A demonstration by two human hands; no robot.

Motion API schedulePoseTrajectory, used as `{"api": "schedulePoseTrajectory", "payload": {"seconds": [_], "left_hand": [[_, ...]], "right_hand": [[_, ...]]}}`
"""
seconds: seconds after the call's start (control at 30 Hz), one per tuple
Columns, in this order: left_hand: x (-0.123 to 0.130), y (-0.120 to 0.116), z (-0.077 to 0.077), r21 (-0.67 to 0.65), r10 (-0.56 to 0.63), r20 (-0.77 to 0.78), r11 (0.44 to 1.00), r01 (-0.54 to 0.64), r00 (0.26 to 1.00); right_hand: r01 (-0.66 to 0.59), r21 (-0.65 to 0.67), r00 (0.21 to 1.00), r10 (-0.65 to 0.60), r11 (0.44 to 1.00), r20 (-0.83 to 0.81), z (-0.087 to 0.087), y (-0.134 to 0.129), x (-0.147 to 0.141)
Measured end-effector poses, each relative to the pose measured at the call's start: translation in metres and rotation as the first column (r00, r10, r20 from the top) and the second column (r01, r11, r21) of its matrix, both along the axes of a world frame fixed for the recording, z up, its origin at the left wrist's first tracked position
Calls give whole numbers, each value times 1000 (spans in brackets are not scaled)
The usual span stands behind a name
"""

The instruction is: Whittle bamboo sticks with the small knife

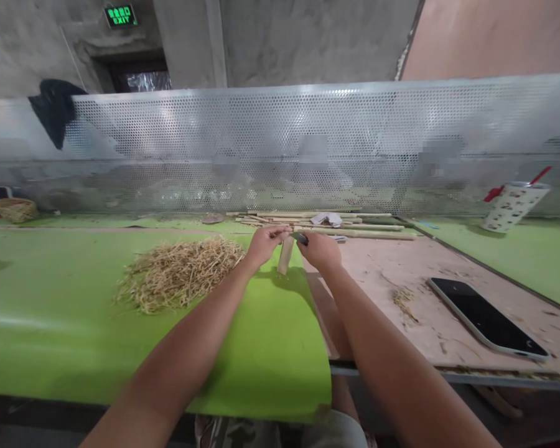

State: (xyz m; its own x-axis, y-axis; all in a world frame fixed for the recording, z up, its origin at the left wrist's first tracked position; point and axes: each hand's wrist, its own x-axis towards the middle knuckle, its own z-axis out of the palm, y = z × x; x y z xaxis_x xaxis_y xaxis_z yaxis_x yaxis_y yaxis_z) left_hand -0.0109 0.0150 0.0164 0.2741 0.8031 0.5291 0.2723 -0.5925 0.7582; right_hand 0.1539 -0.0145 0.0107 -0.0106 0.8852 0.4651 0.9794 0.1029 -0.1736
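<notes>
Left hand (264, 244) and right hand (325, 251) nearly meet over the green mat (261, 373), pale flat strip (285, 257) between them and on the person's side. Strip's long axis runs away from the person, far end leaning slightly right, up by the fingertips; left hand looks a touch nearer, judging by eye. Going left to right: straw pile (182, 277), loose heap on the mat, left of both hands. Left hand: thumb and fingers drawn narrow near the strip's far end; can't tell from here what they pinch. Right hand: fist wrapped round what looks like a small knife (300, 238), blade pointing left toward the other fingertips. Phone (490, 318), dark screen, lies on the pinkish board (373, 258), well apart from the right hand.
</notes>
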Motion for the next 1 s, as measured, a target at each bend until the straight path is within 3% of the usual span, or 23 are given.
{"api": "schedulePoseTrajectory", "payload": {"seconds": [0.3,0.8,1.0], "left_hand": [[-2,1,1,-31,-28,4,999,28,1000],[-9,0,6,-56,39,8,998,-38,999],[-9,-3,9,-52,21,7,998,-21,1000]], "right_hand": [[14,-1,999,-14,1000,44,-1,-3,-1],[-27,-65,987,37,998,159,-8,-6,-2],[60,-34,994,-57,998,88,-3,-7,-1]]}}
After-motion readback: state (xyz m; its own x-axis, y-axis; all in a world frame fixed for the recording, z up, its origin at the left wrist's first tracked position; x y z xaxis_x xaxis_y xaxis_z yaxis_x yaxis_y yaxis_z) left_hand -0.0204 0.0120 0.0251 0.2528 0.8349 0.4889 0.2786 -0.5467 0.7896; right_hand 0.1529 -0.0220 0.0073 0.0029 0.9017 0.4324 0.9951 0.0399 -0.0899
